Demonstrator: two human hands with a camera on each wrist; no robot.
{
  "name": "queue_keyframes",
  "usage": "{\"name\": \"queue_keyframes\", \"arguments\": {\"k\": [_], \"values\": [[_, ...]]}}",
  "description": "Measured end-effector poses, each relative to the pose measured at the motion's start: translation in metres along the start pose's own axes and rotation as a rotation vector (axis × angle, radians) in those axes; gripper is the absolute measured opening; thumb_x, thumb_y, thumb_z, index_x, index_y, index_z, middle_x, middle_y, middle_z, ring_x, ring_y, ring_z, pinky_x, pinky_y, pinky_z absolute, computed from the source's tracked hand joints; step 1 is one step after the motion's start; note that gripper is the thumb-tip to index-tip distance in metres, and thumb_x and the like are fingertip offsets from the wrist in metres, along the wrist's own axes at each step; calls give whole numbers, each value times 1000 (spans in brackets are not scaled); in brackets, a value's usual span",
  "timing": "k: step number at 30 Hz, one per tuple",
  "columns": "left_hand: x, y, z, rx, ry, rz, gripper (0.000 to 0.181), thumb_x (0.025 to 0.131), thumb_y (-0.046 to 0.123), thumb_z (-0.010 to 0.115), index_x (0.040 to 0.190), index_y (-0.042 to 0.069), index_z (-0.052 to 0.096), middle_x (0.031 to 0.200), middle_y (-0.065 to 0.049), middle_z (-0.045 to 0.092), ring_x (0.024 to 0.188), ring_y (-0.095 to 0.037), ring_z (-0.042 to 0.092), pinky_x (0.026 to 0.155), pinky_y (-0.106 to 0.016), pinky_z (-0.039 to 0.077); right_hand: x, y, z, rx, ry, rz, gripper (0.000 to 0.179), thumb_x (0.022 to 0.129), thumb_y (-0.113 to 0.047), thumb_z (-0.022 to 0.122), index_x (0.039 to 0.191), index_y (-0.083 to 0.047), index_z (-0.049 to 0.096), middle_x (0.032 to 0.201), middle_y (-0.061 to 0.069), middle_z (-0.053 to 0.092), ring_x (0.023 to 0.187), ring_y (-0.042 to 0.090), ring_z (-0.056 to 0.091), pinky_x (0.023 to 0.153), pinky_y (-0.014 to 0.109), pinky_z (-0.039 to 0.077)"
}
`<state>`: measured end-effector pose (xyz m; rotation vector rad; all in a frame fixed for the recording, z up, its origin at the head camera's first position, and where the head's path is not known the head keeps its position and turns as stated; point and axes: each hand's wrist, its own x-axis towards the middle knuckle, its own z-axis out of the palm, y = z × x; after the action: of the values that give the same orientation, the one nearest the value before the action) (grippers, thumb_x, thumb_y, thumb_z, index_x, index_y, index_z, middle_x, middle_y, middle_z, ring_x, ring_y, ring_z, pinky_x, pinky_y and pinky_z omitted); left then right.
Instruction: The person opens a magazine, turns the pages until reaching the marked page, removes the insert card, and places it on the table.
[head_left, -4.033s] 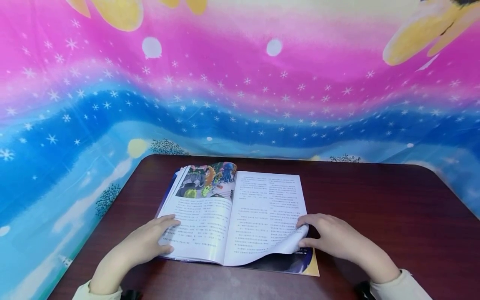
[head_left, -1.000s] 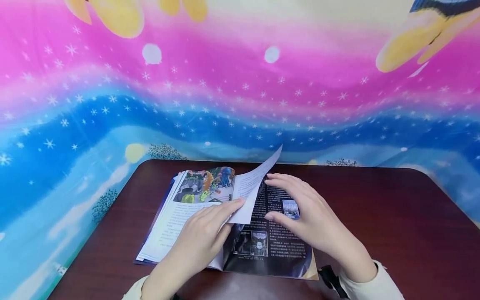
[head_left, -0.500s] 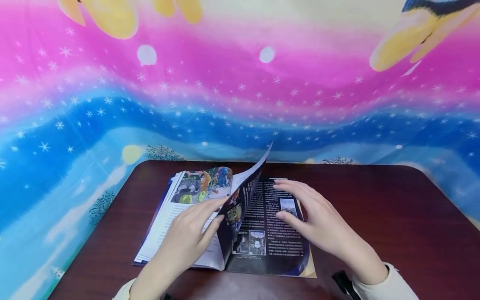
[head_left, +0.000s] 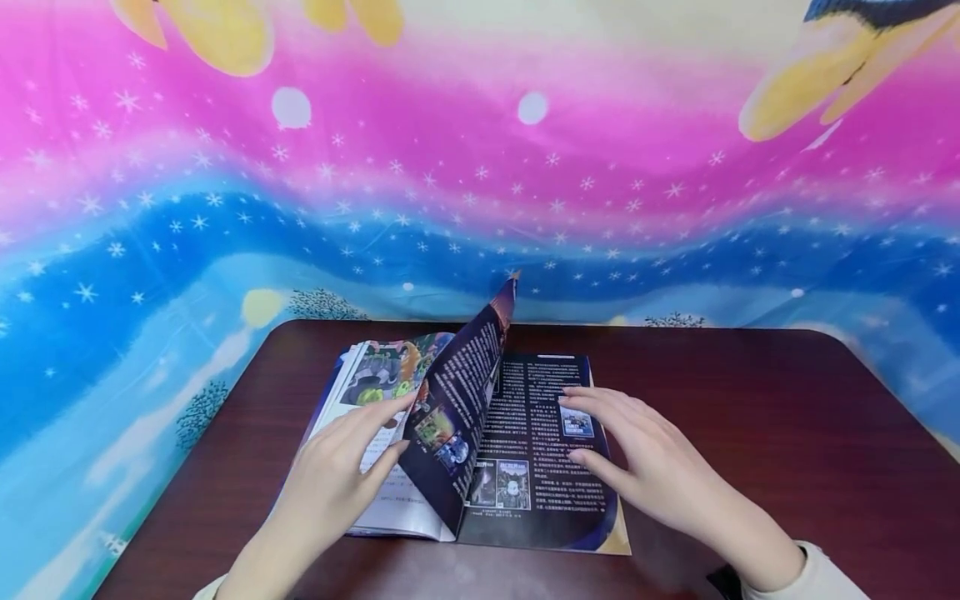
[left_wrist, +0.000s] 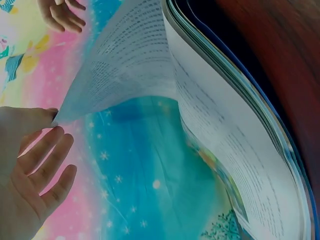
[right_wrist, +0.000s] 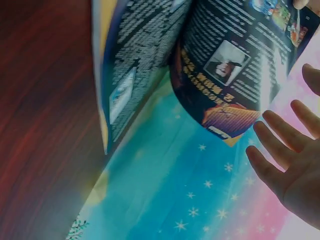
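Observation:
An opened magazine lies on the table, with white text pages on the left and a black printed page on the right. One leaf stands raised near the spine, its dark side facing right. My left hand pinches the edge of this leaf between thumb and forefinger; in the left wrist view the other fingers of that hand spread free of the paper. My right hand hovers by the right page, fingers apart and holding nothing. In the right wrist view its fingers are extended below the raised leaf.
The dark reddish-brown table extends around the magazine, mostly to the right. Behind and to the left hangs a pink and blue cloth with snowflakes, close to the table's back edge.
The leaf was lifted from the right page and swung leftward, showing its dark underside. My left hand came over to pinch it and drew back left; my right hand let go and shifted slightly right.

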<state>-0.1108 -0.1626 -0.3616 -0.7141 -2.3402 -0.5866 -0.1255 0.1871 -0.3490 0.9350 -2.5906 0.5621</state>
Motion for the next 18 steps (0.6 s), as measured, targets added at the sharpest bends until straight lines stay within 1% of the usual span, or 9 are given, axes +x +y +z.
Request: {"name": "queue_keyframes", "arguments": {"k": [4,7,10,13,18], "values": [[-7,-6,-6,29,-13,-43,59,80,7,79,135,20,61,116,1,69,101,-17,67,80,-43,57,-5,4,2,-18,0,-23,55,87,-25,77,138,-20,56,141,-3,55,130,20,51,102,50,42],[-12,-10,-10,47,-34,-76,59,81,9,79,135,20,61,114,2,69,98,-16,66,78,-43,57,-11,7,3,-23,-15,-27,56,87,-24,77,138,-21,56,141,-3,55,129,21,52,101,51,43],[-17,-13,-14,66,-55,-118,58,81,12,78,136,20,60,110,1,69,96,-16,66,77,-43,57,-17,11,4,-38,-34,-13,55,87,-24,78,138,-20,57,139,-3,57,126,22,54,99,52,45],[-22,-17,-17,83,-65,-157,58,81,13,78,135,19,59,109,0,69,95,-18,66,76,-45,56,-22,16,5,-48,-56,17,55,87,-24,78,137,-21,57,137,-2,58,125,23,55,98,53,46],[-27,-24,-22,109,-77,-189,62,81,12,79,138,19,57,108,1,67,91,-18,66,70,-44,55,-26,23,6,-38,-93,46,55,88,-27,77,138,-24,55,138,-5,56,127,19,53,100,51,44]]}}
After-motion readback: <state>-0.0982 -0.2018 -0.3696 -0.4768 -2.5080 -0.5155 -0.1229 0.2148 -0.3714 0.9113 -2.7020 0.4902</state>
